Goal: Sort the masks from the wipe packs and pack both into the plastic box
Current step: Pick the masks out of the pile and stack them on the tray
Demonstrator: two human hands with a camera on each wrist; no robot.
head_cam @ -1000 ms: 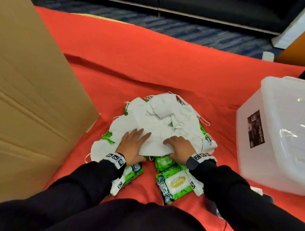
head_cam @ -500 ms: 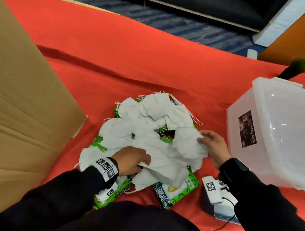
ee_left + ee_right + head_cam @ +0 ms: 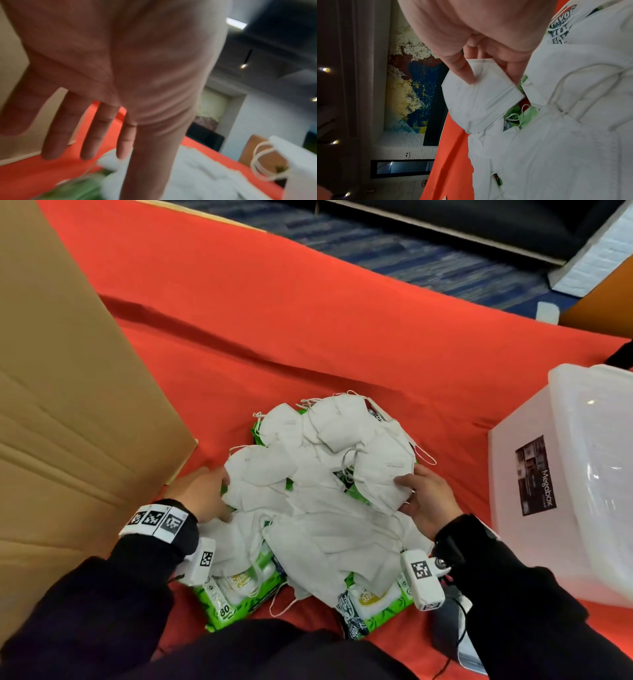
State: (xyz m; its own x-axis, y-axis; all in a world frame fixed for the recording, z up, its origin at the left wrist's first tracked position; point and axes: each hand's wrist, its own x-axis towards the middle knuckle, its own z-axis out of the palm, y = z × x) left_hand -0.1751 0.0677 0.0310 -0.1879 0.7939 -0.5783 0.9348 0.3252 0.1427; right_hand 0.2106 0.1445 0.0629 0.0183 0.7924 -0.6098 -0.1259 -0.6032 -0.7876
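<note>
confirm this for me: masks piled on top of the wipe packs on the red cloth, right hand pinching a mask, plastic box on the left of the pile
One thing is wrong: the plastic box stands to the right of the pile, not the left, as the head view shows; cardboard is on the left. The rest holds: masks lie over the wipe packs on the red cloth, and the right hand pinches a mask.

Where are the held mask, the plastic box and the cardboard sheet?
held mask (image 3: 476, 94): right wrist view, its folded face.
plastic box (image 3: 513, 474): head view, its near side wall.
cardboard sheet (image 3: 68, 405): head view, its flat face.
</note>
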